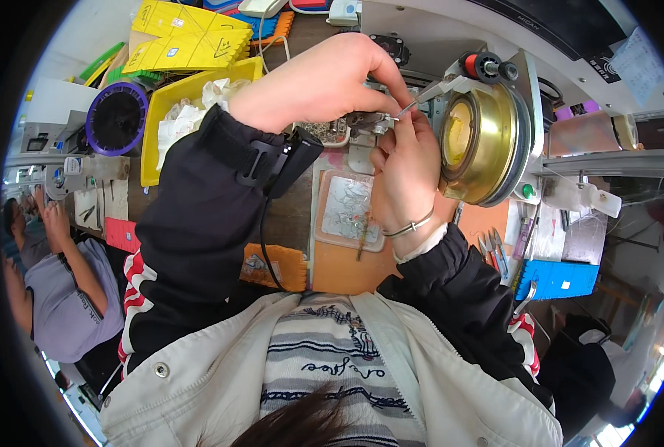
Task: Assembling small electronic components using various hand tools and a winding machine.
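The left hand (321, 82) is raised over the workbench, its fingers pinched shut on a pair of slim metal tweezers (426, 93) whose tips point down toward a small metal part (370, 123). The right hand (405, 167) sits just below, fingers curled closed around that same small part, holding it up beside the tweezer tips; the two hands are close together, nearly touching at the fingertips. A thin silver bracelet (410, 224) circles the right wrist, and a black strap with a small device (283, 160) wraps the left sleeve.

Just to the right of the hands stands a round brass-coloured magnifier lamp (484, 145), with a red spool (475, 65) above it. Below the hands a shallow tray of small shiny bits (347, 208) lies on the orange bench mat (347, 272). To the left are a yellow bin (169, 97) with white plastic in it, a purple-rimmed black reel (116, 118) and yellow cards (190, 37). A blue block (559, 279) lies at the right, near several tweezers (493, 249). Another person in a grey shirt (64, 290) sits at the far left
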A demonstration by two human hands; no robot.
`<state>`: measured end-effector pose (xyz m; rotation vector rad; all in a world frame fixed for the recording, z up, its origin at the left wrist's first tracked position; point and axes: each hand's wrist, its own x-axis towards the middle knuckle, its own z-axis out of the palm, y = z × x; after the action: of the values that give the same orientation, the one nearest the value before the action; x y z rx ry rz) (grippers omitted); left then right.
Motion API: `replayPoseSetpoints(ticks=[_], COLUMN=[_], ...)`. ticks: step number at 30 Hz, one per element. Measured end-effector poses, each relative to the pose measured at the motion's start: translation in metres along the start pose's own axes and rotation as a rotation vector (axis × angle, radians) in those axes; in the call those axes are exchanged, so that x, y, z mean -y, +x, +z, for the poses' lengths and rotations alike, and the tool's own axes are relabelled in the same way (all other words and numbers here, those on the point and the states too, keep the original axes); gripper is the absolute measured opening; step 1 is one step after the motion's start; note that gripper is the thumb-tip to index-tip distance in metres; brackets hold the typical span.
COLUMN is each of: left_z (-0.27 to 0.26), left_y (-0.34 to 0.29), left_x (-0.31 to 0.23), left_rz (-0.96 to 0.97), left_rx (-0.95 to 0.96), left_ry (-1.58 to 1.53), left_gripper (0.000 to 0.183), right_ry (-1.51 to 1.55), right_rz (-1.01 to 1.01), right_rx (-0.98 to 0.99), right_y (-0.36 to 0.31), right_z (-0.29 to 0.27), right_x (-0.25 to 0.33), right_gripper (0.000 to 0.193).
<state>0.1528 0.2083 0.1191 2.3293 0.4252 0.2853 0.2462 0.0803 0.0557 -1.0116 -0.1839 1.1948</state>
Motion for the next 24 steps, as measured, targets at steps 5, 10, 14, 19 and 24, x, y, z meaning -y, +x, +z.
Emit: replayPoseSetpoints(ticks=[5,10,14,19,24], left_z=[0.015,0.039,0.065,0.067,0.029], left_y=[-0.013,-0.063,-0.093,-0.096,-0.057], left_x=[-0.010,-0.033,-0.035,-0.026,-0.026], left_rz=[0.024,0.229,0.539,0.543,0.236], left_rx=[-0.278,-0.823,-0.455,-0.360,-0.547], left_ry=[0.103,0.189,0.306,0.328,0.272], left_gripper=[0.017,0.010,0.018,0.027,0.026], right_ry=[-0.015,0.137,0.274,0.096,0.108], right_rz=[0.073,0.154,0.177,0.205,0.172], right_rx=[-0.090,0.060,0.313,0.155,0.037], right_y=[-0.013,-0.037,-0.045,-0.037,-0.016], right_z=[0.010,-0.020,-0.020,-0.024,-0.018], right_x=[0.011,0.007,0.011,0.004,0.002], right_gripper=[0.016,0.022,0.018,0.012,0.014])
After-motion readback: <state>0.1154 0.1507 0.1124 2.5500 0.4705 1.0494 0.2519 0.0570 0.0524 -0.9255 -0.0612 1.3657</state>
